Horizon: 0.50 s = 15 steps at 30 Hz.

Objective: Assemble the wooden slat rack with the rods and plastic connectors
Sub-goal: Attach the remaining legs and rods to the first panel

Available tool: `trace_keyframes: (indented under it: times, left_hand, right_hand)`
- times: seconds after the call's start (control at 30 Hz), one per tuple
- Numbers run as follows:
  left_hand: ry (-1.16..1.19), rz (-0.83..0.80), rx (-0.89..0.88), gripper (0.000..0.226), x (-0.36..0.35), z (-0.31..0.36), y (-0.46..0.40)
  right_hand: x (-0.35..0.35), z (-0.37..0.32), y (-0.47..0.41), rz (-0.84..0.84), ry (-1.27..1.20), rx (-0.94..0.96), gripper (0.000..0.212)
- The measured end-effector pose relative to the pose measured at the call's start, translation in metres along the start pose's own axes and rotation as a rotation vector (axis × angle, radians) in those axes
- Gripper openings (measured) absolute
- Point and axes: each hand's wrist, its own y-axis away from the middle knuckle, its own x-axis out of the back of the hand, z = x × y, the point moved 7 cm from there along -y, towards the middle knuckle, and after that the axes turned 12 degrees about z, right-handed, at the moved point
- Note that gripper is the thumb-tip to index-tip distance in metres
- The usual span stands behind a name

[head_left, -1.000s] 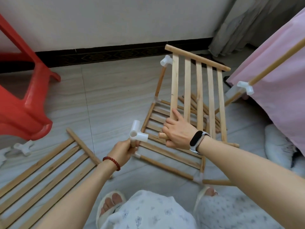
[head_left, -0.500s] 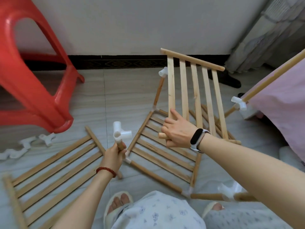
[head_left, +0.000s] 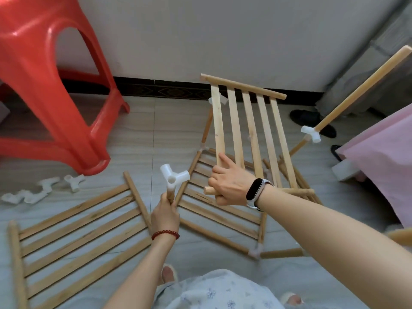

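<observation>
A half-built wooden rack sits on the floor: a flat slat panel (head_left: 220,217) with upright rods at its corners. My right hand (head_left: 229,186) grips the lower end rod of a second slat panel (head_left: 252,134), which stands tilted above the flat one. My left hand (head_left: 166,214) holds a short upright rod topped by a white three-way plastic connector (head_left: 174,177), just left of the gripped rod's end. A third slat panel (head_left: 73,230) lies flat on the floor at the left. Another rod with a white connector (head_left: 311,133) rises at the right.
A red plastic stool (head_left: 55,85) stands at the back left. Several loose white connectors (head_left: 42,190) lie on the tiles beside it. A pink cloth-covered object (head_left: 383,170) fills the right side, with dark slippers (head_left: 312,121) near the wall. My slippered feet and lap are at the bottom edge.
The view has swung left and up, bringing the stool further in. My left hand with the rod and connector has shifted slightly left. My right hand keeps its grip on the tilted panel.
</observation>
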Motion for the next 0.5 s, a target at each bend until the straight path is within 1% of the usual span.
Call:
trace_keyframes:
  times: [0.1,0.17,0.23,0.27,0.33,0.37,0.4,0.43,0.5]
  left_hand:
    - [0.003,-0.058,-0.035,0.017,-0.029,0.028,-0.003]
    - [-0.062,-0.138,-0.13,0.017,-0.045,0.046,-0.001]
    - [-0.106,-0.265,-0.241,0.019,-0.06,0.059,0.004]
    - [-0.096,-0.347,-0.262,0.018,-0.065,0.06,0.004]
    - [-0.047,-0.498,-0.238,0.012,-0.071,0.06,0.003]
    - [-0.013,-0.551,-0.223,0.01,-0.071,0.06,0.001]
    - [0.025,-0.591,-0.2,0.011,-0.067,0.063,-0.001]
    - [0.082,-0.616,-0.166,0.018,-0.059,0.069,-0.003]
    - [0.274,-0.634,-0.006,0.033,-0.037,0.083,-0.008]
  right_hand:
    - [0.0,0.015,0.017,0.0,-0.004,-0.03,0.021]
    - [0.008,0.027,0.023,0.015,0.01,-0.077,0.023]
    - [0.016,0.038,0.034,-0.049,0.014,-0.122,0.02]
    - [0.017,0.042,0.04,-0.091,0.015,-0.13,0.02]
    - [0.017,0.048,0.053,-0.179,-0.007,-0.156,0.023]
    - [0.021,0.049,0.057,-0.183,0.0,-0.157,0.022]
    - [0.027,0.048,0.059,-0.148,0.033,-0.148,0.021]
    - [0.036,0.047,0.061,-0.121,0.064,-0.149,0.02]
    - [0.046,0.045,0.061,-0.117,0.068,-0.166,0.02]
